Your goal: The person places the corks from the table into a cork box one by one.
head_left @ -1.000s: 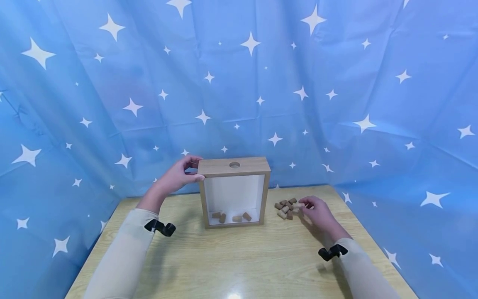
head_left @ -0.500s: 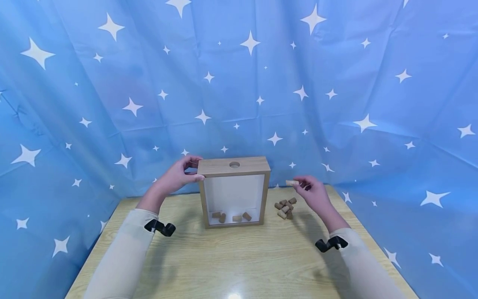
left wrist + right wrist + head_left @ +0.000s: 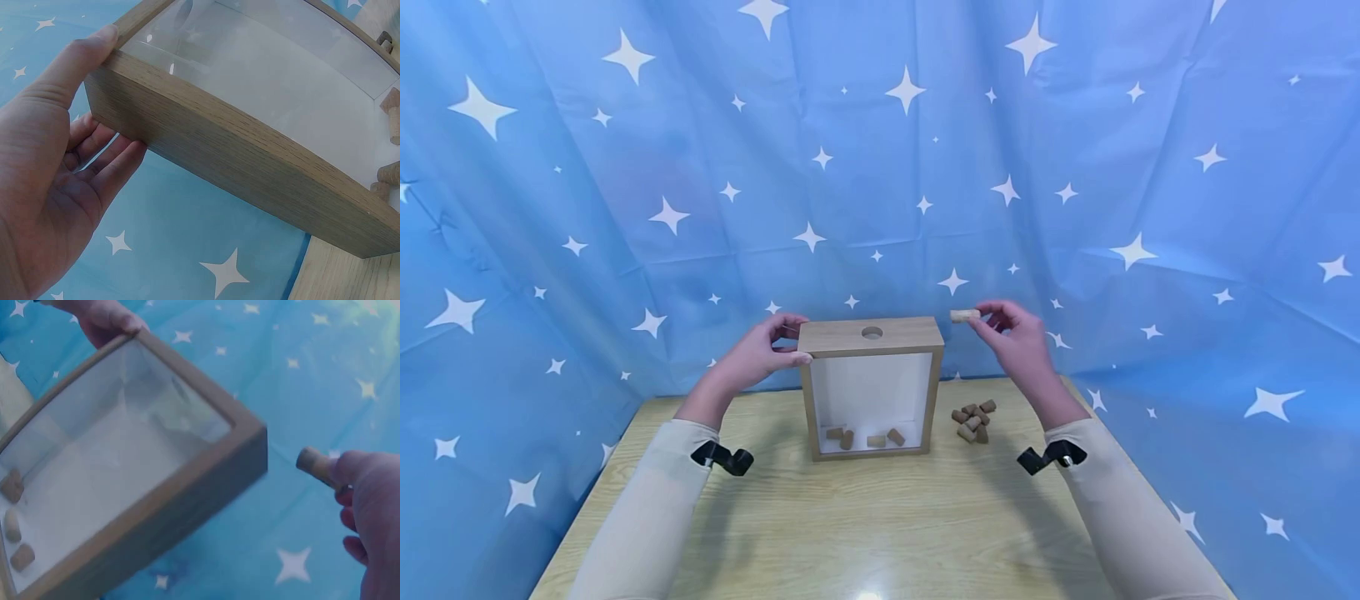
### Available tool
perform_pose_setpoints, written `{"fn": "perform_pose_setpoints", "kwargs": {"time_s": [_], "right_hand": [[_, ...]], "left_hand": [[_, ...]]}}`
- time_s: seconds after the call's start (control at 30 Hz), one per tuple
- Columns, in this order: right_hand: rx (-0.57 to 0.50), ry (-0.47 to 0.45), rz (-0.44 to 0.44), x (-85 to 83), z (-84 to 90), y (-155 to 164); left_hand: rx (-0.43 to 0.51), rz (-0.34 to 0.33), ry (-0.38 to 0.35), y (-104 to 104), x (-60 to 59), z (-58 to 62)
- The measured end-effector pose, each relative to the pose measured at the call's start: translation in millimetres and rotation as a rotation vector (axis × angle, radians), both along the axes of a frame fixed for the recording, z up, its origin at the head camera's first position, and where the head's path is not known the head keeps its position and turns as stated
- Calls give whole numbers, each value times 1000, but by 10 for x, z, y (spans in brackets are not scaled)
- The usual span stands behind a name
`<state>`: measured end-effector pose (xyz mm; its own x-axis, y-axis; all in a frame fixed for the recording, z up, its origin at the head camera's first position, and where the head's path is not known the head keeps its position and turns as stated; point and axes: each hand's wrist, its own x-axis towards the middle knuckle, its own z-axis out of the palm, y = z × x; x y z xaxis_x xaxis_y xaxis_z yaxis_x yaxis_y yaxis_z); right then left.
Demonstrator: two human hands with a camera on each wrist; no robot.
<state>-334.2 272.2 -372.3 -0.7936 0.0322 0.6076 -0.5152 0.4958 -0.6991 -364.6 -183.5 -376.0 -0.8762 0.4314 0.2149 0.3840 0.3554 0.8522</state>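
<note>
A wooden shadow box (image 3: 871, 337) with a clear front, white inside and a round hole in its top stands upright on the table. Several corks (image 3: 876, 441) lie on its floor behind the front. My left hand (image 3: 763, 354) grips the box's upper left corner, thumb at the front and fingers behind, as the left wrist view also shows. Just off the box's upper right corner, my right hand (image 3: 1015, 337) pinches a pale cork (image 3: 964, 316) between thumb and fingers, held level and clear of the table. The right wrist view shows this cork (image 3: 315, 464) pointing toward the box.
A small heap of loose corks (image 3: 974, 421) lies on the wooden table (image 3: 865, 525) to the right of the box. A blue curtain with white stars (image 3: 880, 167) hangs close behind and on both sides. Each sleeve carries a black camera mount (image 3: 1051, 456).
My right hand has taken a pale cork from the heap, lifted it and carried it up and left toward the box's top. My left hand has stayed on the box corner.
</note>
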Motion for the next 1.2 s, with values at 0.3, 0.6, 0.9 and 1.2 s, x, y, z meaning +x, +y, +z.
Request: {"fn": "perform_pose_setpoints", "kwargs": {"time_s": [0.3, 0.6, 0.9, 1.2], "right_hand": [[143, 113, 152, -32, 310, -505], [351, 185, 242, -74, 421, -889], [412, 166, 287, -70, 453, -1053], [487, 169, 304, -117, 431, -1118]], "left_hand": [[-6, 4, -5, -2, 27, 5], [-8, 14, 3, 0, -8, -8], [-2, 8, -8, 7, 23, 25], [-13, 15, -5, 2, 20, 12]]}}
